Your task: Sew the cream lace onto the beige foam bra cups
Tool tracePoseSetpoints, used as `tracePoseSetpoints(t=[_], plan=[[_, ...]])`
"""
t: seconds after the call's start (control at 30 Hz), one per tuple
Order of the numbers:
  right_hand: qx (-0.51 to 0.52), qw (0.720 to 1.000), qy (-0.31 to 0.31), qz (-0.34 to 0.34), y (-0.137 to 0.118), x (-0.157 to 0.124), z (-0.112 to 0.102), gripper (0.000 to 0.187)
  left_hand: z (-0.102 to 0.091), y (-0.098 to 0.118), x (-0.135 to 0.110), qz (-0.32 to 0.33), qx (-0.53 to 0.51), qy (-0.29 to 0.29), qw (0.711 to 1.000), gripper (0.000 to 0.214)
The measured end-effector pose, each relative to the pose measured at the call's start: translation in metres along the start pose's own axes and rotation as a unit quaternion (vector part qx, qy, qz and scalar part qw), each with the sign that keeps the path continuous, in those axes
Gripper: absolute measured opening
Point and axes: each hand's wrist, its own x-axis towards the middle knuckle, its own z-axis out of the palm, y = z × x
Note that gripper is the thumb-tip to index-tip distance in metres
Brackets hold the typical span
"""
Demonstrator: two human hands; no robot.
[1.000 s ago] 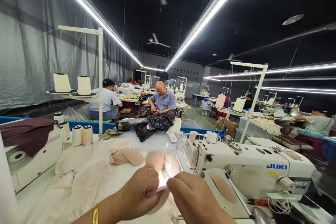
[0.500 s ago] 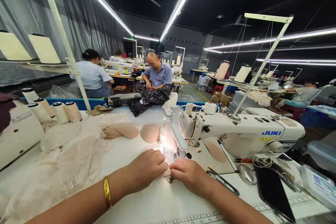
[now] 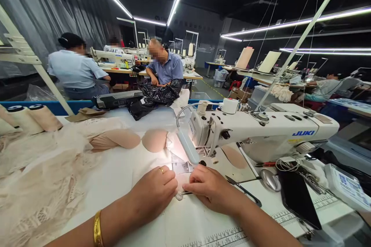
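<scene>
Just in front of the sewing machine (image 3: pixel 261 127), my left hand (image 3: pixel 155 187) has its fingers closed on the edge of a small pale pink fabric piece (image 3: pixel 182 180). My right hand (image 3: pixel 213 189) pinches the same piece from the other side, thumb and forefinger together. A narrow gap separates the fingertips, and a bit of lacy edge (image 3: pixel 179 197) hangs out there. A lit lamp (image 3: pixel 188 146) shines over the needle area, which it partly hides. Behind the hands lie beige moulded cups (image 3: pixel 155 140), and another cup (image 3: pixel 234 157) rests under the machine arm.
Cream lace fabric (image 3: pixel 55 185) covers the table's left side. To the right lie tweezers (image 3: pixel 245 192), a black phone (image 3: pixel 300 198) and a silver oval object (image 3: pixel 270 180). A black plastic bag (image 3: pixel 153 98) sits at the back. Co-workers (image 3: pixel 77 69) sit beyond.
The view has shifted, so the machine and table things stand higher and mostly further left. My fingertips have drawn slightly apart, showing more of the fabric and its lacy edge between them.
</scene>
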Motion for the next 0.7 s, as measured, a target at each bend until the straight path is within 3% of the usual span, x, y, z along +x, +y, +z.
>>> tracePoseSetpoints(t=[0.2,0.4,0.7], plan=[[0.029,0.999,-0.028,0.004,0.001,0.001,-0.007,0.027,-0.002,0.003,0.005,-0.009,-0.032,0.011,0.999,0.017],[0.021,0.999,-0.04,0.02,0.0,0.001,-0.008,0.031,0.013,0.004,-0.001,-0.021,-0.039,0.049,0.998,0.021],[0.013,0.997,-0.065,0.038,-0.001,0.001,-0.012,0.031,0.02,0.003,-0.001,-0.024,-0.035,0.045,0.998,0.021]])
